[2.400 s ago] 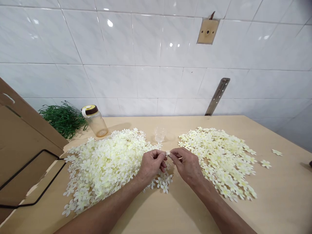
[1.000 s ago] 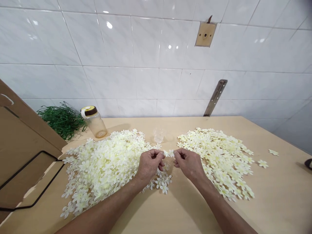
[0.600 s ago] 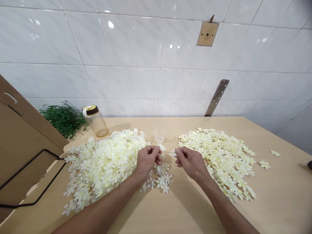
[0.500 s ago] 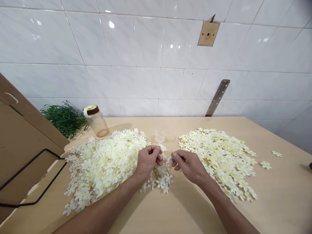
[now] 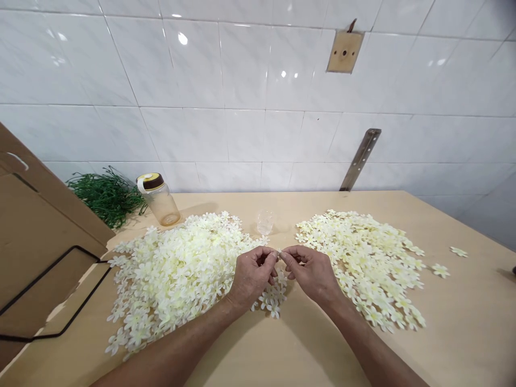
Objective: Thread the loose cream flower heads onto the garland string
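My left hand (image 5: 253, 273) and my right hand (image 5: 312, 269) meet at the fingertips over the middle of the table, both closed in a pinch. A small pale bit, like an artificial flower's petal, shows at the right fingertips; what the left pinches is too small to make out. Left of the hands spreads a thick heap of cream-white artificial flowers (image 5: 177, 263). A flatter heap of the same flowers (image 5: 366, 258) lies to the right. Several loose flowers (image 5: 273, 298) lie just below the fingertips, partly covered by my left hand. Behind them stands a small clear plastic cup (image 5: 265, 222).
A bottle with a brown and yellow lid (image 5: 158, 199) stands at the back left beside green artificial stems (image 5: 107, 196). A cardboard box (image 5: 44, 215) and a black wire frame (image 5: 60, 333) border the left. Single flowers (image 5: 440, 270) lie at the right. A metal bracket (image 5: 360, 159) leans against the tiled wall.
My hands were a little apart, with a white bit at the right fingertips. My left hand has moved right, and the fingertips now touch. The heaps look the same.
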`<state>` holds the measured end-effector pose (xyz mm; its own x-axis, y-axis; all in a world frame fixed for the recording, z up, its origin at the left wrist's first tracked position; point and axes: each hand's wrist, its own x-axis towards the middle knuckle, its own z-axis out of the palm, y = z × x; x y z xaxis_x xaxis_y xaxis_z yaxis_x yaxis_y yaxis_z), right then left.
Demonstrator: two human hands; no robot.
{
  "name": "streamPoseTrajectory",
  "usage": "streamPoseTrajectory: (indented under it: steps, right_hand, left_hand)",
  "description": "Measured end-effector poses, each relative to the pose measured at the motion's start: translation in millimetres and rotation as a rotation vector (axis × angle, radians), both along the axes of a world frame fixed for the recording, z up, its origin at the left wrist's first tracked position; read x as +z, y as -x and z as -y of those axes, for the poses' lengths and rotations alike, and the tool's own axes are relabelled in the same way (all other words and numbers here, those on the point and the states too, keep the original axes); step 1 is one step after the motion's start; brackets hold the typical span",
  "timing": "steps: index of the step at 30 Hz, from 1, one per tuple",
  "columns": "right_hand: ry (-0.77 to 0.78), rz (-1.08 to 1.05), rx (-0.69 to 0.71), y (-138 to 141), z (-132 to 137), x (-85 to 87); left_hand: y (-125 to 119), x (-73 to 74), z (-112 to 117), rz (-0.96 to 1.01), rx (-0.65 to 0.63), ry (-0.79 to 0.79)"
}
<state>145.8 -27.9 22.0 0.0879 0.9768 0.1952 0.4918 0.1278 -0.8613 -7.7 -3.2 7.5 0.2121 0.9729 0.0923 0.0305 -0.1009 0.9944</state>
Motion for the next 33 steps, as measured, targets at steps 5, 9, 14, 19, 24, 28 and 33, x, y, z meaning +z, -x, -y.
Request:
streamPoseTrajectory:
  steps: [5,9,14,19,24,28,33]
  right_hand:
    - [-0.012,0.087,-0.018,0.6,-0.2,-0.1]
    - [0.028,0.094,-0.029,1.9,-1.2,-3.3]
    - [0.107,-0.029,0.011,1.9,-2.2,-4.7]
    - [0.190,-0.263,0.152,2.3,-1.4,-0.4]
    - [0.203,-0.423,0.194,6.1,0.5,3.6]
    - [0.158,-0.305,0.103,5.5,0.3,2.2]
    - [0.132,-0.211,0.034,3.3,0.0,2.8]
  left_hand:
    - [-1.6,1.9,-2.5,0.053,-0.019,0.065]
    - [-2.2,2.5,-2.7,0.062,-0.015,0.086]
    - [-1.8,-1.5,-3.8,0.098,-0.011,0.057]
    - [-0.6,-3.1,-5.0,0.117,-0.028,0.016]
    - [1.3,-0.2,-5.2,0.113,0.020,0.001]
    - [1.8,0.6,-3.3,0.090,0.032,0.003]
    - [1.1,-1.1,-2.0,0.062,0.033,0.039]
